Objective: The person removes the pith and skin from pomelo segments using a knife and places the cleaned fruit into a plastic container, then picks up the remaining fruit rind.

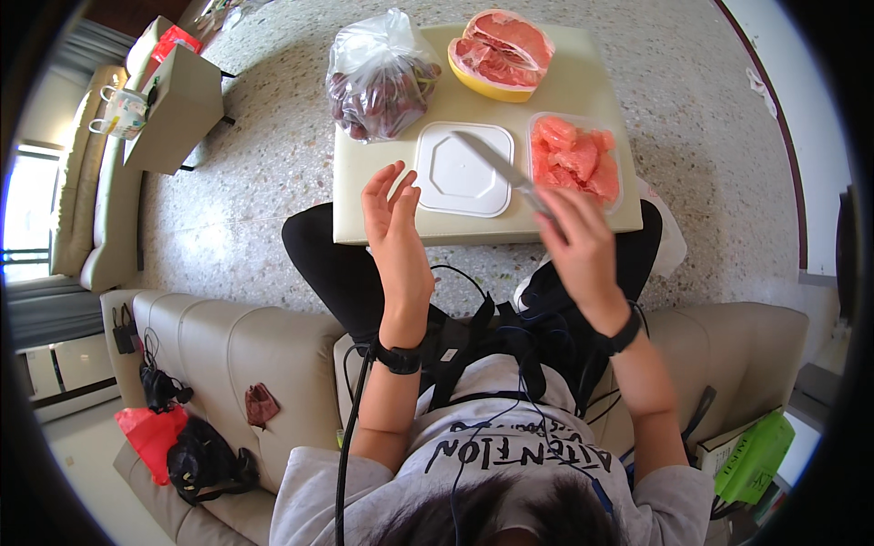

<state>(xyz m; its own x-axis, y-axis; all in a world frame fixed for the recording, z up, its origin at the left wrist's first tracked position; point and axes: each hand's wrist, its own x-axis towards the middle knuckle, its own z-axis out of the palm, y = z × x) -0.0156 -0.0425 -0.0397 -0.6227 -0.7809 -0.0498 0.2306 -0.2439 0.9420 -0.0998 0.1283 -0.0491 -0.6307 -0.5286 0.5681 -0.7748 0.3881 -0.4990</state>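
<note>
My right hand [580, 246] is closed around the handle of a knife [488, 155], whose blade points up and left over a white plastic lid [464, 191]. Beside my right hand, a clear plastic container [620, 164] holds peeled pink pomelo flesh [577, 157]. Raised at the lid's left edge, my left hand [392, 232] has its fingers apart and holds nothing. A cut pomelo [502, 54] with yellow rind and pink flesh sits at the far side of the cream padded stool [375, 218]. Left of it stands a clear plastic bag of dark red grapes [382, 89].
A beige sofa [273, 321] runs behind me, bearing a black bag [205, 457], a small brown pouch [261, 404] and a green bag [754, 457]. Black cables [351, 423] hang by my left arm. A low table [181, 109] stands at the far left.
</note>
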